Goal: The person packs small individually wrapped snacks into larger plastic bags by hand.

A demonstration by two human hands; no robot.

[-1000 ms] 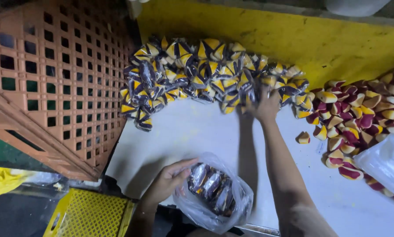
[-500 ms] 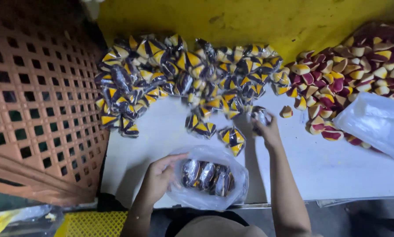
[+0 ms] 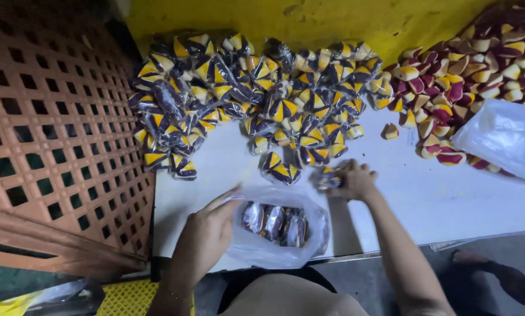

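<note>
My left hand (image 3: 207,231) holds open the mouth of a clear plastic bag (image 3: 277,228) at the near edge of the white table (image 3: 414,187); several wrapped sweets lie inside it. My right hand (image 3: 353,180) is closed on a few purple-and-yellow wrapped sweets (image 3: 328,178) just right of the bag's opening. A big heap of the same purple-and-yellow sweets (image 3: 256,99) spreads across the back of the table, its nearest pieces a little beyond both hands.
An orange lattice crate (image 3: 52,140) leans at the left. A heap of maroon-and-yellow sweets (image 3: 467,76) and a stack of clear bags (image 3: 505,137) lie at the right. A yellow wall (image 3: 333,20) rises behind. A yellow crate (image 3: 125,298) sits below left.
My right hand drew back from the heap toward the bag with sweets in its grasp. The view moved closer over the table; my left hand kept hold of the bag.
</note>
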